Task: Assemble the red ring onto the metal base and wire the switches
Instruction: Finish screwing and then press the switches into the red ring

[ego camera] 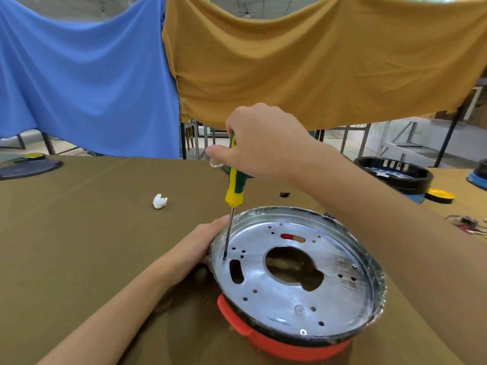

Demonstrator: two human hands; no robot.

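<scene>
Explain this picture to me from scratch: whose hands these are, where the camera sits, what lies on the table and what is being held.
There is one picture, from a camera worn on a person's head, looking down at their two bare hands. The right hand grips a yellow-and-green screwdriver, its tip set at the left edge of a round silver metal base. That base sits on a red plastic ring. The left hand holds the base's left rim. All rests on an olive-brown cloth-covered table, with a small white plastic piece farther back.

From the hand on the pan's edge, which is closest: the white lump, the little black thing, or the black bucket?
From the left hand:
1. White lump, up and left on the cloth.
2. Little black thing, behind the metal base.
3. Black bucket, far right.
</scene>
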